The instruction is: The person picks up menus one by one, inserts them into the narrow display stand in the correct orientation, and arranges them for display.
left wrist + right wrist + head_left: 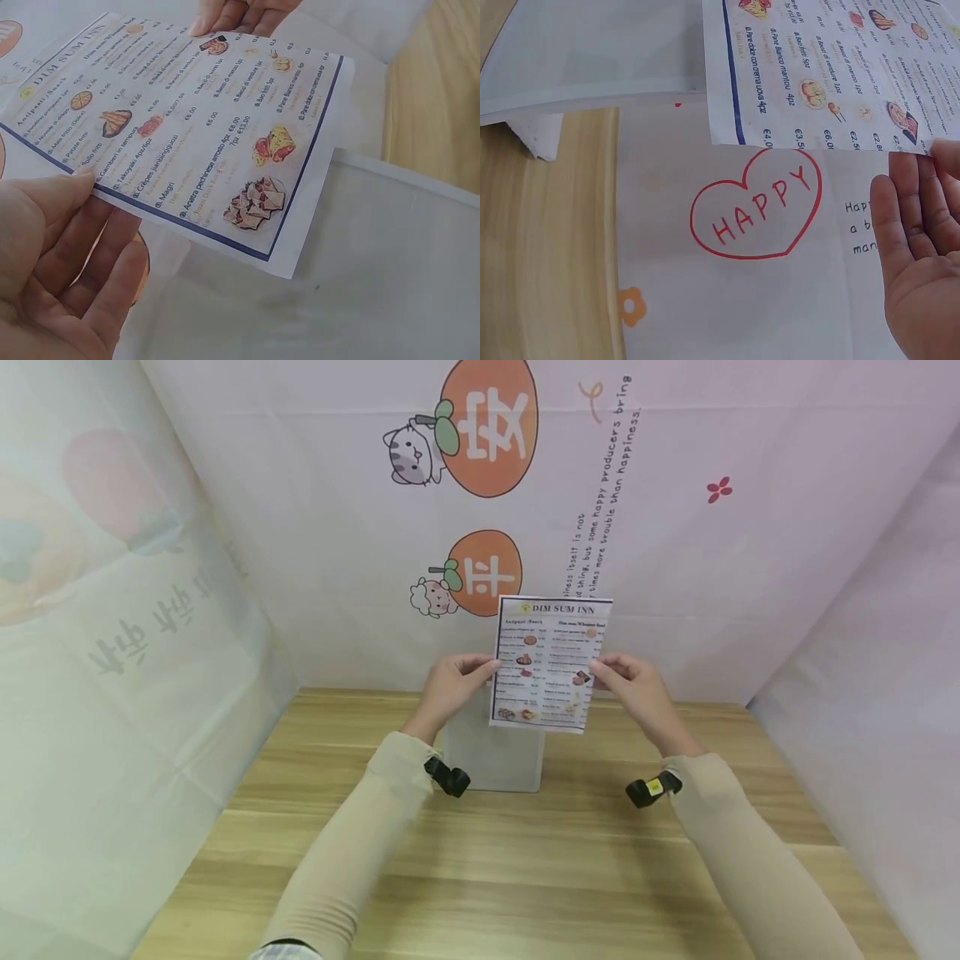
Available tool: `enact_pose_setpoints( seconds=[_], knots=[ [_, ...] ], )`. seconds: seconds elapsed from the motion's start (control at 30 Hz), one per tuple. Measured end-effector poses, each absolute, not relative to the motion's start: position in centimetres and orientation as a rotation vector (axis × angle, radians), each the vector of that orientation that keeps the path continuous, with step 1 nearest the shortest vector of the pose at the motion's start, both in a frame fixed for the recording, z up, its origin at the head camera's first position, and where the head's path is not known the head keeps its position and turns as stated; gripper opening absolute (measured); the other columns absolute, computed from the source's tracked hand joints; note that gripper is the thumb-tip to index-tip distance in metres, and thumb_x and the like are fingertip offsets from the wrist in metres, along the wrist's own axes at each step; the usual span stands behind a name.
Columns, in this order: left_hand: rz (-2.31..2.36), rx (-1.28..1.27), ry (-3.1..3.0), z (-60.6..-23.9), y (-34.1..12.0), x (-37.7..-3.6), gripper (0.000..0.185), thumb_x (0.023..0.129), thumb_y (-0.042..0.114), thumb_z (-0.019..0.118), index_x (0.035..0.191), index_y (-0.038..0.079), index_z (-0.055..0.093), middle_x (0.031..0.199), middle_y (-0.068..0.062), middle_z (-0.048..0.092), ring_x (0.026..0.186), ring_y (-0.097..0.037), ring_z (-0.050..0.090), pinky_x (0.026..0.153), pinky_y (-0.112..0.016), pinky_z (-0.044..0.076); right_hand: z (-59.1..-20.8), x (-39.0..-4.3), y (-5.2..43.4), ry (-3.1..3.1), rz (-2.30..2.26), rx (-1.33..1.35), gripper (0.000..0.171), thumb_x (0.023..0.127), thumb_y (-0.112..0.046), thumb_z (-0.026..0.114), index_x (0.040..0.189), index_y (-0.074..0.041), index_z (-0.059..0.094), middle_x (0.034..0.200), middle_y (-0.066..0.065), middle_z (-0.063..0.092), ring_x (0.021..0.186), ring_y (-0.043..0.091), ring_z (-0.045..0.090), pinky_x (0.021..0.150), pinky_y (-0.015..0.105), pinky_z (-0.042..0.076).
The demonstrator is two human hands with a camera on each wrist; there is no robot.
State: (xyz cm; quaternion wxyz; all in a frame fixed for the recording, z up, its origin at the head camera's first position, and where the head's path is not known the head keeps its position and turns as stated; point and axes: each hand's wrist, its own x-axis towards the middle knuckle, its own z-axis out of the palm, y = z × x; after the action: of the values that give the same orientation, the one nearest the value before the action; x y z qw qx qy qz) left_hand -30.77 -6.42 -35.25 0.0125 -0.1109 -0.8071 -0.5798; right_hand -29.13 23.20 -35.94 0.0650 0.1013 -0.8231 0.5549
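Note:
A printed paper menu (551,664) headed "DIM SUM INN" is held up by both hands, its printed side toward the head camera. My left hand (453,687) pinches its left edge between thumb and fingers. On the opposite edge, my right hand (633,689) pinches it the same way. The left wrist view shows the menu (180,135) tilted, with the left thumb on top and the fingers beneath. Behind and below the menu stands a pale grey-white panel (498,764), whose upper part the menu and left hand partly hide.
A wooden table (495,868) spreads below the arms. White printed cloth (337,568) rises behind it, with orange fruit and cartoon animals on it, and cloth walls flank both sides. Under the panel's edge, a small white support (536,136) shows in the right wrist view.

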Motion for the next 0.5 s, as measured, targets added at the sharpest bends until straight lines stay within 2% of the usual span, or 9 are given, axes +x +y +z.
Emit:
enact_pose_setpoints(
  seconds=[0.27, 0.5],
  knots=[
    [-1.759, -0.342, -2.521, -33.7, -7.4, -31.4, 0.032, 0.096, 0.042, 0.067, 0.115, 0.017, 0.075, 0.106, 0.006, 0.073, 0.101, -0.013, 0.065, 0.092, -0.037, 0.052, -34.3, -30.2, 22.3, -2.482, 1.652, 0.300, 0.051, 0.096, -0.051, 0.063, 0.121, -0.007, 0.064, 0.115, 0.006, 0.071, 0.103, 0.022, 0.065, 0.107, 0.056, 0.037],
    [-1.737, -0.380, -2.508, -32.6, -8.0, -32.0, 0.035, 0.097, 0.043, 0.066, 0.118, 0.016, 0.074, 0.107, 0.004, 0.073, 0.102, -0.020, 0.066, 0.087, -0.037, 0.054, -32.9, -31.2, 21.6, -2.427, 1.671, 0.310, 0.046, 0.096, -0.046, 0.065, 0.116, -0.004, 0.065, 0.109, 0.005, 0.072, 0.099, 0.018, 0.067, 0.105, 0.047, 0.042]
  ],
)
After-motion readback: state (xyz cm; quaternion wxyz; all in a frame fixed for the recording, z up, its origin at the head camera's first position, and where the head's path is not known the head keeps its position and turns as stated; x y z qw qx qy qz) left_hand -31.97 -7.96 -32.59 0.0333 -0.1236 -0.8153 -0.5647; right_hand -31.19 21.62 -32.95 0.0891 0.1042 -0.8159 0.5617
